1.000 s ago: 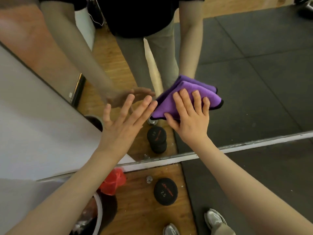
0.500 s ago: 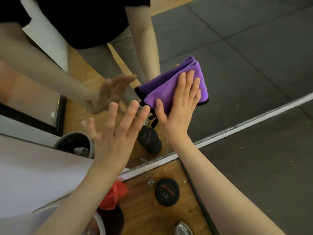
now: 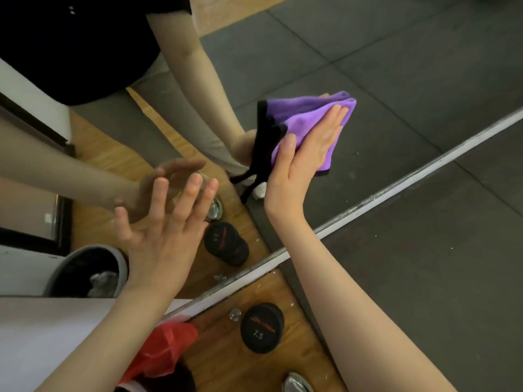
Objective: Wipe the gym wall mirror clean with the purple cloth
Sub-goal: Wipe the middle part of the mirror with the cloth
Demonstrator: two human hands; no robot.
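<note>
The right hand (image 3: 304,162), fingers straight and flat on the purple cloth (image 3: 307,124), has swept it rightward across the low mirror (image 3: 396,66) since a moment ago, advancing the wipe, while the left hand (image 3: 167,230) hovers spread and empty

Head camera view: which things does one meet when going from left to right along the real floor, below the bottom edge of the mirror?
Red plastic bag → small clear ball → black 7.5 dumbbell → shoe tip → dark rubber floor mat.
</note>
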